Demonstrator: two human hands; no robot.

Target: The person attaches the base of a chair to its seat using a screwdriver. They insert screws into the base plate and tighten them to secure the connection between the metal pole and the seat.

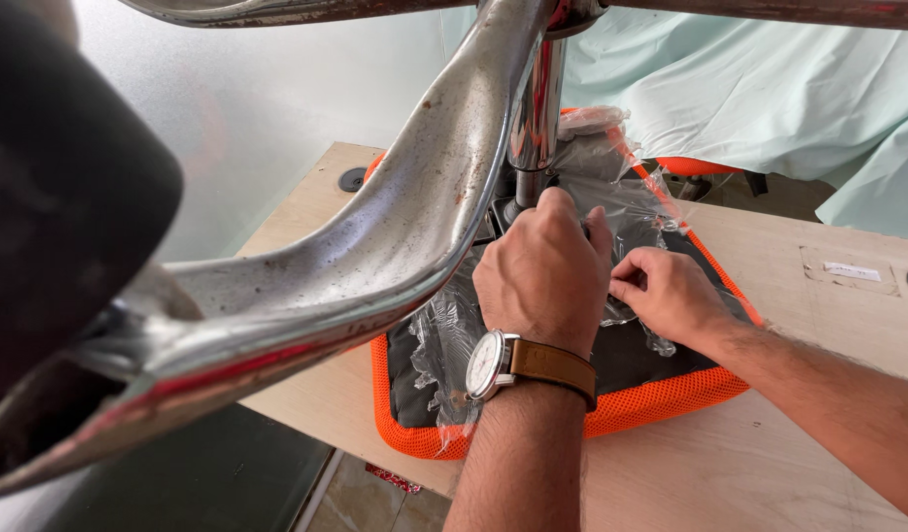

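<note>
Chrome fills the left and middle of the view: a curved, rust-speckled chrome chair-base leg [375, 246] sweeps from the lower left up to the top centre, ending at the near left in a dark blurred caster wheel [60, 217]. It joins an upright shiny metal column [536, 108] that stands up from the underside of an upturned orange mesh seat cushion with a black bottom panel [671, 394]. The cushion lies flat on a pale wooden tabletop [769, 463], and crumpled clear plastic wrap [444, 345] clings over its black panel and bunches up around the column.

The left hand [544, 276], wearing a white-faced wristwatch on a brown leather strap [518, 363], is curled into a loose fist at the foot of the column, its fingers closed on the plastic wrap there. Just beside it, the right hand [671, 294] rests on the cushion with thumb and forefinger pinched on a fold of the same wrap; the other fingers are bent under.

On the tabletop at the far left sits a small round dark grommet hole [352, 178]. To the far right lies a small white rectangular label [852, 271] inside a faint square outline, flat on the wood. Behind the table, at the upper right, hangs a pale green draped cloth [769, 89].
</note>
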